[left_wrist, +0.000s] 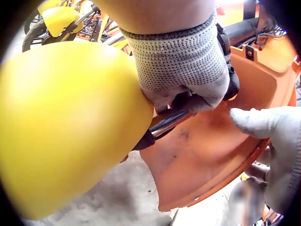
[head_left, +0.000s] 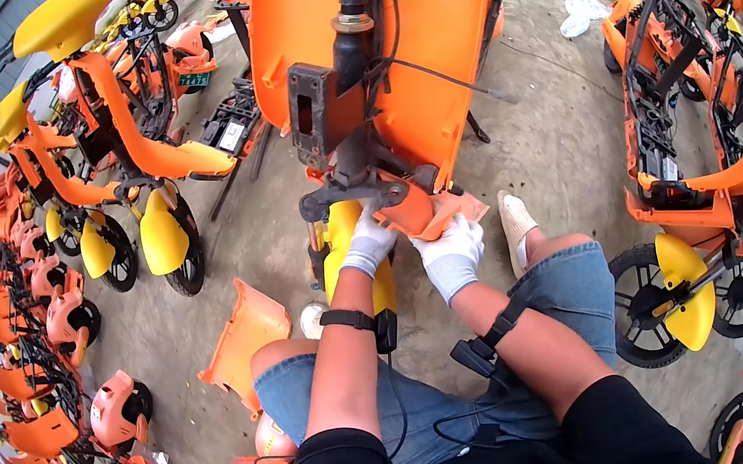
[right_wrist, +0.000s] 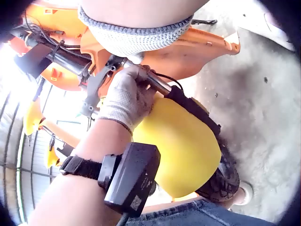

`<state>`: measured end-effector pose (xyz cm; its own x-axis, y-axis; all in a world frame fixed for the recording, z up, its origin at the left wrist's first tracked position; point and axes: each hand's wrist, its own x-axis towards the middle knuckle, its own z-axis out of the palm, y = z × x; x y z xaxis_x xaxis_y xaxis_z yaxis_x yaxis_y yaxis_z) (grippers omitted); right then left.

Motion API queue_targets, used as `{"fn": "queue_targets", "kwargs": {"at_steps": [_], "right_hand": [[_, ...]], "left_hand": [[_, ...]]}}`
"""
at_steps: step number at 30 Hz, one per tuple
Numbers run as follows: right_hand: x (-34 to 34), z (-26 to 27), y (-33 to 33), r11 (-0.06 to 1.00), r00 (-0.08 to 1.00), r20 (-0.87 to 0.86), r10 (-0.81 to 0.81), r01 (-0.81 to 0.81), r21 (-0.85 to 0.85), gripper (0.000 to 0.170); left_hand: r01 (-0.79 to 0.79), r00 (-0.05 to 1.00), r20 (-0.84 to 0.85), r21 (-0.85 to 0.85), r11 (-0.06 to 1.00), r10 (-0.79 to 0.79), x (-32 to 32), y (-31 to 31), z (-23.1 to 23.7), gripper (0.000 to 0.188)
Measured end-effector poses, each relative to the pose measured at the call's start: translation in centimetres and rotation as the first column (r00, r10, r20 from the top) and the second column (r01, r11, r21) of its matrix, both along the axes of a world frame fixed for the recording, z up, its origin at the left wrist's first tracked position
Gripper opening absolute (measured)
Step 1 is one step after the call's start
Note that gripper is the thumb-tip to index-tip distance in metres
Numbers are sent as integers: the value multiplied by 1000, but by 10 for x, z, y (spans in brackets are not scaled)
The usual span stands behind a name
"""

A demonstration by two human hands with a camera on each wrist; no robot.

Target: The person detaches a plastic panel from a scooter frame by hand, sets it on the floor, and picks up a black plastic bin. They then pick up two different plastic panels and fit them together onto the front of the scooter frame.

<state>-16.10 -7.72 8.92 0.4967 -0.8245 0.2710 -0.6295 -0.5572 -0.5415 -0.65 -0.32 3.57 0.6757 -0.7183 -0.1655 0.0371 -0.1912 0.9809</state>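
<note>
Both hands wear white knit gloves at the front end of a partly stripped orange scooter. My left hand (head_left: 370, 240) grips a shiny metal fork tube (left_wrist: 170, 121) just above the yellow front fender (left_wrist: 66, 127). Its fingers are curled round the tube, as the right wrist view also shows. My right hand (head_left: 456, 247) pinches the edge of a curved orange plastic panel (left_wrist: 202, 160), thumb on the inner face and fingers behind. In the right wrist view, the glove cuff (right_wrist: 136, 42) covers most of that hand. The black steering column (head_left: 349, 67) rises above both hands.
Large orange body panels (head_left: 426, 33) stand behind the column. A loose orange panel (head_left: 247, 343) lies on the concrete floor by the left knee. Rows of partly stripped scooters line both sides, with yellow-fendered wheels (head_left: 687, 291) at right. A clear plastic bag (head_left: 583, 10) lies farther back.
</note>
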Motion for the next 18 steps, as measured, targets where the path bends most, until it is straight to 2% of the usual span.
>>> {"fn": "queue_targets", "kwargs": {"at_steps": [1,2,3,4,6,7,8,9,11,12,13,14,15,17,18], "right_hand": [[-3,2,-2,1000,1000,0,-10,10,3,53],[-5,3,-4,998,998,52,42,-45,52,51],[-7,3,-5,990,990,108,92,-103,100,49],[-7,1,-7,973,975,164,152,-177,151,52],[-8,-1,-7,959,967,206,151,-193,205,52],[-8,-2,-6,943,956,245,162,-223,249,53],[-4,-14,-6,943,957,248,147,-212,258,53],[5,-36,-7,935,931,337,141,-237,264,52],[11,-44,-5,927,896,429,113,-251,279,51],[8,-31,-2,958,925,365,106,-193,211,52],[8,-20,0,981,949,300,94,-140,137,52],[10,-14,3,991,930,366,38,-81,104,37],[13,-11,7,991,929,369,26,-73,114,37],[17,-5,14,993,938,347,15,-55,105,39],[17,1,16,993,938,346,13,-54,109,39]], "left_hand": [[-40,984,-178,-71,997,27,-10,-1,20,48],[-143,889,-456,-204,969,35,-6,-4,14,51],[-296,719,-695,-282,913,18,-3,-6,8,54],[-305,731,-678,-227,925,75,0,-7,-5,50],[-300,746,-654,-160,940,127,6,-3,-31,47],[-98,986,-138,-37,995,92,7,2,-43,44],[20,912,400,174,985,-89,10,6,-54,41],[32,911,400,184,982,-104,11,6,-49,41],[81,762,536,478,875,-364,11,6,-32,44],[88,758,533,489,868,-377,9,7,-31,44],[46,541,613,661,749,-575,7,7,-31,46],[-50,288,597,790,611,-748,6,7,-30,48],[-47,280,591,796,603,-757,7,7,-33,48],[73,661,576,588,806,-480,9,4,-41,50],[78,783,507,493,867,-359,8,4,-44,50]]}}
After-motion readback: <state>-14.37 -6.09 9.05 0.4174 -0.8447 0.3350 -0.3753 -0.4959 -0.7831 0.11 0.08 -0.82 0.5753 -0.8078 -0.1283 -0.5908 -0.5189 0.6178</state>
